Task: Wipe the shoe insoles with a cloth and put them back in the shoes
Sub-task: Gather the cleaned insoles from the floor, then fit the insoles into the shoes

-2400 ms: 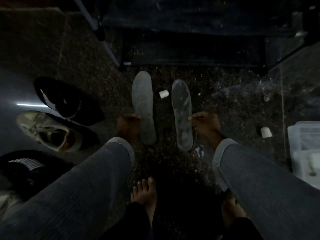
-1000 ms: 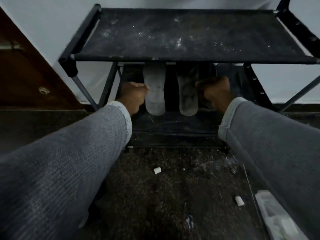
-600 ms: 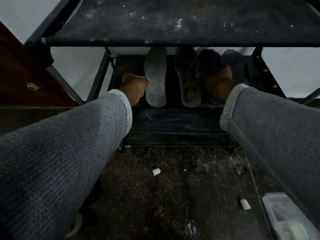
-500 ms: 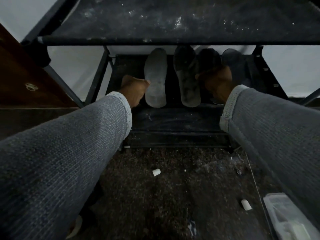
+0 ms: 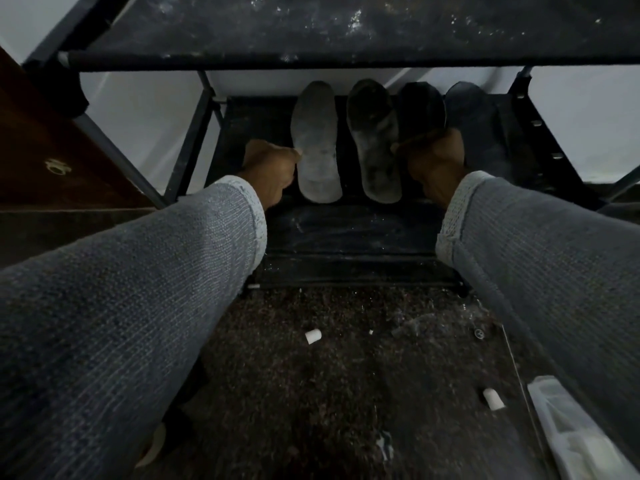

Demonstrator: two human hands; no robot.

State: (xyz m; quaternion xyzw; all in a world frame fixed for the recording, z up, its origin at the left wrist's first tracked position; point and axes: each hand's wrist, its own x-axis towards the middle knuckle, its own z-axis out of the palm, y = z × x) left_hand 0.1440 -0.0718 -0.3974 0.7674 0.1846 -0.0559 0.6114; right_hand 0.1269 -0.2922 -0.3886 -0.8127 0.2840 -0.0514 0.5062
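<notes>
Reaching forward from grey knit sleeves, both hands stretch under the dark top tier of a shoe rack (image 5: pixel 346 60) toward its lower shelf (image 5: pixel 346 230). Four insoles stand in a row there, leaning toe-up against the back. The left hand (image 5: pixel 270 171) is curled, its fingertips pinching the left edge of the pale grey insole (image 5: pixel 317 143). Just right of those fingers stands the darker insole (image 5: pixel 375 143). The right hand (image 5: pixel 433 161) is curled too, its fingers meeting that insole's right edge; whether they grip it or only touch cannot be told in the dim light. Behind the right hand's fingers stand two black insoles (image 5: pixel 420 109), partly hidden. Below both hands, on the speckled floor (image 5: pixel 329 393), lie two small white caps (image 5: pixel 312 336) and, far right, a clear plastic container (image 5: pixel 571 434).
</notes>
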